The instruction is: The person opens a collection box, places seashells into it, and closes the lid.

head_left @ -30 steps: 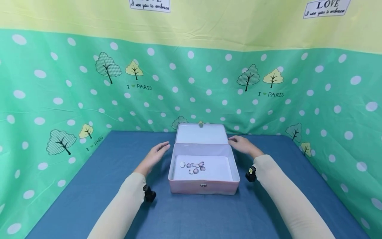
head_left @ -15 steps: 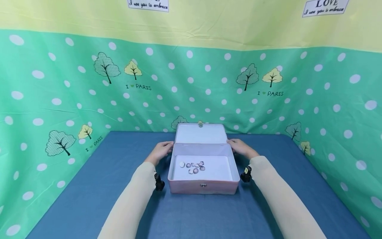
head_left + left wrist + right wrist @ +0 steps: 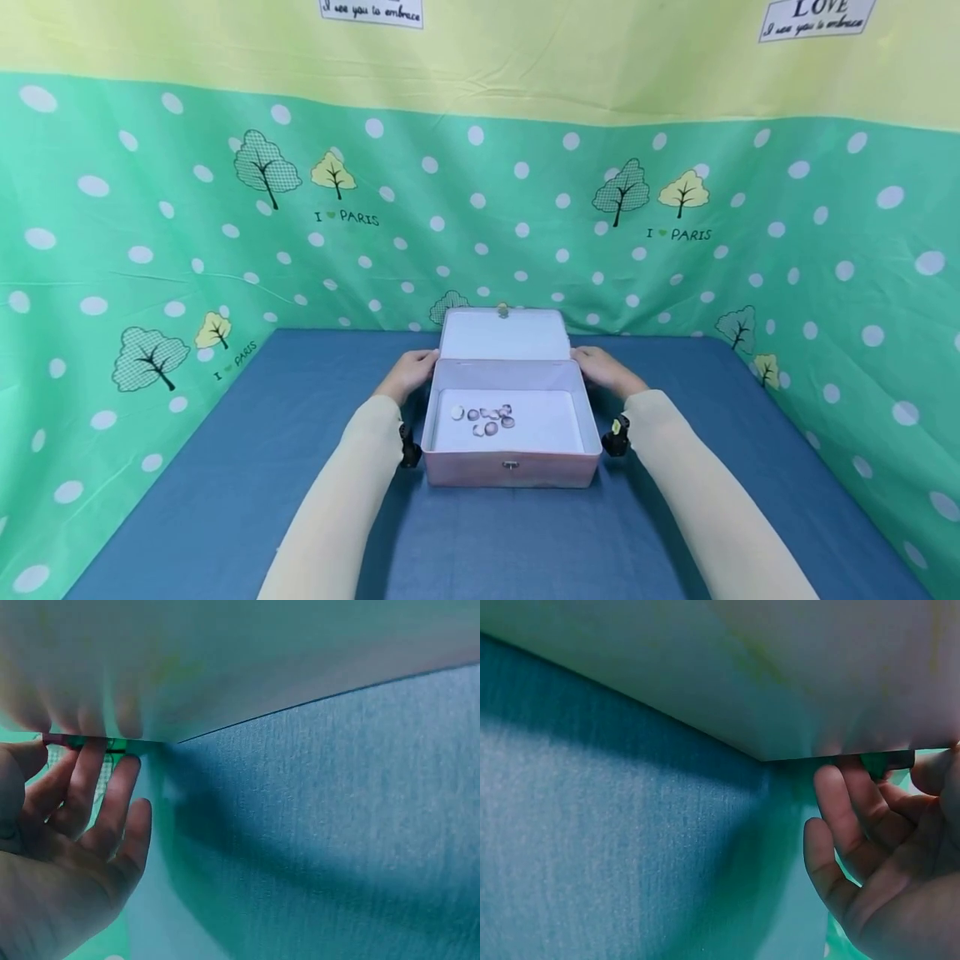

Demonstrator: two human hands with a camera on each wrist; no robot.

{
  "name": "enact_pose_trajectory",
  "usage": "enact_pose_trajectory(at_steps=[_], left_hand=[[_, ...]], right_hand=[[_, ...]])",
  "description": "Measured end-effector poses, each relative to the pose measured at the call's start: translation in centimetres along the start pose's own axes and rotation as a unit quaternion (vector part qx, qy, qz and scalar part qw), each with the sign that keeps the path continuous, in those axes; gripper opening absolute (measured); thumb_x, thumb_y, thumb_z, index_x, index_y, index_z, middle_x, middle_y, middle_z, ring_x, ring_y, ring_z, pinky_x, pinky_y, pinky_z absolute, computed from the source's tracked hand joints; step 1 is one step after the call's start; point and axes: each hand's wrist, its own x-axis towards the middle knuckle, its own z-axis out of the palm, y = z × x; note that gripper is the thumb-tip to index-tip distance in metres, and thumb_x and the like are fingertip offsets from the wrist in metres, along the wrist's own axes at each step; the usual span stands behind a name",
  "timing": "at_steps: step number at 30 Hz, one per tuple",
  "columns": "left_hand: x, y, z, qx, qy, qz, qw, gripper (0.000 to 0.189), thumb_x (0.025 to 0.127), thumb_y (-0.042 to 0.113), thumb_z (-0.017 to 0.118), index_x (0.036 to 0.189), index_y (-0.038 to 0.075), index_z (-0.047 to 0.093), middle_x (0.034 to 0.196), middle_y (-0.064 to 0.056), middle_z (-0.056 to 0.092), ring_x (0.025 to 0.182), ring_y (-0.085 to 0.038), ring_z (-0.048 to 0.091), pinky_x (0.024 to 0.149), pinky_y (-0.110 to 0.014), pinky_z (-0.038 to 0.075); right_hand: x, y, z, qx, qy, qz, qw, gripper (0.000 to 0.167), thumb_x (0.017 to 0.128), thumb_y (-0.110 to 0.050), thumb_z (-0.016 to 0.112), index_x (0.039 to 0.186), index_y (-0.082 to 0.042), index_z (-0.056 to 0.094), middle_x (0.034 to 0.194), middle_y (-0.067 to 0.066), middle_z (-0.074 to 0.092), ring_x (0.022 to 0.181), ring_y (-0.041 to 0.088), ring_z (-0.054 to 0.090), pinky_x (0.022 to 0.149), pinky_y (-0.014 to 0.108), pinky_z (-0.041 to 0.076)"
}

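A pink box (image 3: 512, 469) stands on the table with its hinged lid (image 3: 504, 335) raised and tilted back, the pale inner side toward me. Several small, round, brown-and-white shell-like pieces (image 3: 491, 428) lie on its floor, left of the middle. My left hand (image 3: 408, 372) is at the left back corner. In the left wrist view its thumb and forefinger pinch the lid's lower edge, other fingers half bent behind the box wall (image 3: 247, 667). At the right back corner, my right hand (image 3: 606, 369) likewise pinches the lid between thumb and forefinger; the fingertips are partly hidden.
Dark blue cloth (image 3: 510, 542) covers the table around the box. A green and yellow curtain (image 3: 517, 183) with white dots and printed trees hangs behind and at both sides. A metal clasp (image 3: 512, 465) sits on the box front.
My left hand has come in from the left, apart from the box, to the lid's edge. The right hand has closed in slightly on its side. Box and lid have stayed put.
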Motion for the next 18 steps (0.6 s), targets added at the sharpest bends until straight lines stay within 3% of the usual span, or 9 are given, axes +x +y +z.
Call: enact_pose_trajectory(at_steps=[5,18], left_hand=[[-0.15,0.05,0.11,-0.01,0.004,0.003,0.9999,0.052,0.11,0.037,0.04,0.151,0.005,0.044,0.148,-0.019,0.047,0.13,-0.035,0.049,0.109,-0.052,0.036],[-0.33,0.59,0.07,-0.017,0.043,0.039,0.9982,0.047,0.109,0.031,0.046,0.15,0.007,0.047,0.15,-0.018,0.045,0.139,-0.036,0.04,0.111,-0.054,0.032]], right_hand=[[0.0,-0.25,0.09,0.005,0.0,0.002,1.0,0.053,0.112,-0.033,0.031,0.15,0.002,0.039,0.145,0.024,0.046,0.128,0.038,0.048,0.1,0.054,0.044],[0.26,-0.71,-0.85,0.034,0.01,-0.016,0.9993,0.051,0.111,-0.029,0.039,0.152,0.001,0.036,0.149,0.025,0.041,0.133,0.04,0.043,0.104,0.055,0.039]])
